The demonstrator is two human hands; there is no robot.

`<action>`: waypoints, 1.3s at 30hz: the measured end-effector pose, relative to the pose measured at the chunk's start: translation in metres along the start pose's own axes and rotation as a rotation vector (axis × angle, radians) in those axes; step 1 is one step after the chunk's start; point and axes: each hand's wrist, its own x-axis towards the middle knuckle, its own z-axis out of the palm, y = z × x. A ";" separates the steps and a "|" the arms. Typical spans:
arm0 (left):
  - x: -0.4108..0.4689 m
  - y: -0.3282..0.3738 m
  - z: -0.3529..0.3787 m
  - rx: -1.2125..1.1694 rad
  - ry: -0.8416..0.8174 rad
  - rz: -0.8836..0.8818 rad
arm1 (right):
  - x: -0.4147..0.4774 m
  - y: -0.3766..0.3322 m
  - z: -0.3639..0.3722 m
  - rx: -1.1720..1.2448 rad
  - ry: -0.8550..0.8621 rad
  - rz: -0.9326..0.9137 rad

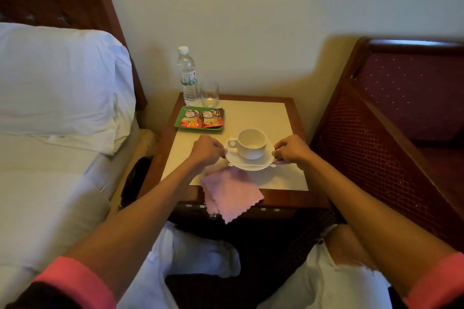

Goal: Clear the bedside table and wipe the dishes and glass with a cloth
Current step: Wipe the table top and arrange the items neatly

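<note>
A person's left hand (207, 150) and right hand (292, 149) are each pinching one white saucer (267, 157) by opposite sides of its rim, fingers curled in around the edge; whether the saucer is resting on the surface or raised just off it cannot be told. One white cup (251, 143) is standing upright in the middle of the saucer, its handle pointing toward the left hand, and one thin white stirrer (251, 165) is lying across the saucer's near edge. Just in front, one pink cloth (231, 193) is lying crumpled on the worktop (263, 118) and drooping over its front edge. Beyond the left hand, one green tray (178, 121) is carrying two red sachets (192, 118), laid side by side. At the far left corner, one clear plastic bottle (188, 78) with a white cap and one empty glass (209, 94) are standing upright, just beside each other against the wall. One white pillow (62, 83) is lying on the bed (37, 195) to the left of the worktop, and one dark red chair (401, 108) is standing to the right.
</note>
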 end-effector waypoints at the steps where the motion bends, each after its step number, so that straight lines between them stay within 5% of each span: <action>1: 0.001 -0.006 -0.012 -0.004 0.018 -0.007 | 0.001 -0.009 0.011 0.006 -0.008 -0.028; 12: 0.009 -0.075 -0.099 0.052 0.139 -0.141 | 0.012 -0.079 0.121 -0.016 -0.097 -0.159; 23: 0.014 -0.107 -0.104 -0.026 0.126 -0.217 | 0.023 -0.079 0.150 -0.130 -0.125 -0.189; 26: 0.008 -0.108 -0.099 0.031 0.194 -0.168 | 0.026 -0.071 0.143 -0.110 -0.065 -0.222; 28: -0.001 -0.100 -0.096 0.058 0.378 -0.081 | 0.028 -0.067 0.132 -0.088 -0.002 -0.254; 31: -0.025 -0.075 -0.078 0.075 0.607 0.220 | 0.024 -0.052 0.106 -0.103 0.074 -0.333; 35: -0.062 -0.057 -0.025 0.212 0.223 0.628 | 0.025 -0.009 0.066 -0.198 0.137 -0.373; 39: -0.075 -0.062 0.041 0.612 -0.052 0.740 | 0.032 0.046 0.031 -0.436 0.194 -0.342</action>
